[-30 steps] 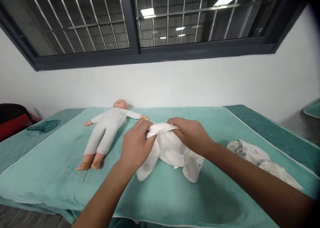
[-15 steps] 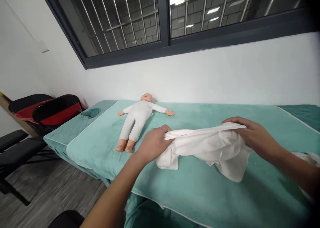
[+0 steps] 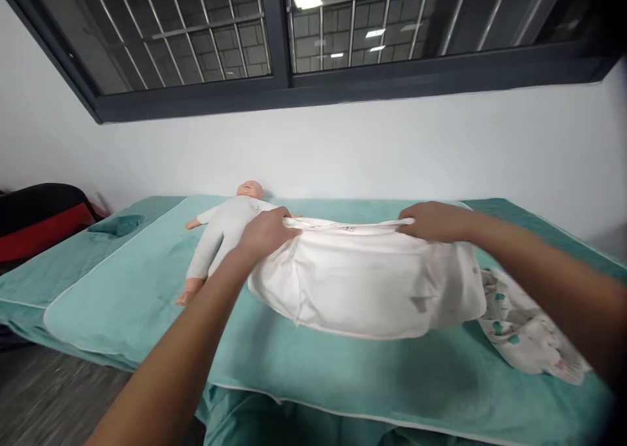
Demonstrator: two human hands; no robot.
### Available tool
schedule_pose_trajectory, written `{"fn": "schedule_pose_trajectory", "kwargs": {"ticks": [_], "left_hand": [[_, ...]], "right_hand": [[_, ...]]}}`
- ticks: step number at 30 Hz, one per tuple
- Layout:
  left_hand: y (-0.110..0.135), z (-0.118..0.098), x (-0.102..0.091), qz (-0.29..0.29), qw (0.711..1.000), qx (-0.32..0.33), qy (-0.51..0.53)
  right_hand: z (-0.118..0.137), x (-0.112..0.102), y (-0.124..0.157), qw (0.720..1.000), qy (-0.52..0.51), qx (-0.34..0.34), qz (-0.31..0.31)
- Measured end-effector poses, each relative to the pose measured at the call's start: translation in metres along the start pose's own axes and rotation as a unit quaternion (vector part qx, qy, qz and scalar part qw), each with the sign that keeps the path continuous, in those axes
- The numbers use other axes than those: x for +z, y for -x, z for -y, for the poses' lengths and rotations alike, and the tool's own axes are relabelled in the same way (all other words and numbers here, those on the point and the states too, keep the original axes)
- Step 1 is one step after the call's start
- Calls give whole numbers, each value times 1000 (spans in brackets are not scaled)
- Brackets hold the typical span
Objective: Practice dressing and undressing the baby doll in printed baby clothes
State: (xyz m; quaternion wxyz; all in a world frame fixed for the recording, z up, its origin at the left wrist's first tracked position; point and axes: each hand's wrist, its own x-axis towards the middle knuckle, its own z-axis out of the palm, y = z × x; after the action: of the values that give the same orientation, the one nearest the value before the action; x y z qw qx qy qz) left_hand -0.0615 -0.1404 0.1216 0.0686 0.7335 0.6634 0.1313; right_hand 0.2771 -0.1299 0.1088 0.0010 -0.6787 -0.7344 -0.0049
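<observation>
head view shows left hand (image 3: 267, 234) and right hand (image 3: 435, 221), each grip pinched closed on a white baby garment (image 3: 362, 283), previously bunched, now hanging broader, seemingly mostly unfolded.

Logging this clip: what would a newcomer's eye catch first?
A white cloth garment, held spread between the left hand and right hand, fills the centre. A baby doll in a whitish suit lies on the teal plush cover, further left. A crumpled white cloth with teal print lies at right.

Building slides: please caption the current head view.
Left hand and right hand hold a white garment over teal bedding near a doll.
</observation>
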Motion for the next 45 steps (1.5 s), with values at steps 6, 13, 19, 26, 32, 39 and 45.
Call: {"fn": "schedule_pose_trajectory", "kwargs": {"ticks": [6, 13, 19, 26, 32, 39, 45], "left_hand": [[-16, -36, 111, -127, 977, 105, -133], [-40, -28, 199, -60, 994, 87, -8], [-86, -21, 205, -94, 994, 43, 26], [-108, -26, 219, -80, 993, 73, 47], [-97, -27, 215, -91, 988, 102, 74], [-48, 23, 179, -171, 973, 96, 120], [-34, 92, 160, -168, 980, -44, 92]], "right_hand": [[77, 91, -22, 991, 2, -22, -133], [122, 170, -35, 987, -119, 20, -107], [102, 174, -67, 971, -175, 66, -149], [91, 183, -79, 960, -200, 121, -154], [99, 180, -73, 978, -115, 35, -171], [103, 185, -54, 984, -103, -84, -120], [112, 188, -41, 989, -92, -43, -110]]}}
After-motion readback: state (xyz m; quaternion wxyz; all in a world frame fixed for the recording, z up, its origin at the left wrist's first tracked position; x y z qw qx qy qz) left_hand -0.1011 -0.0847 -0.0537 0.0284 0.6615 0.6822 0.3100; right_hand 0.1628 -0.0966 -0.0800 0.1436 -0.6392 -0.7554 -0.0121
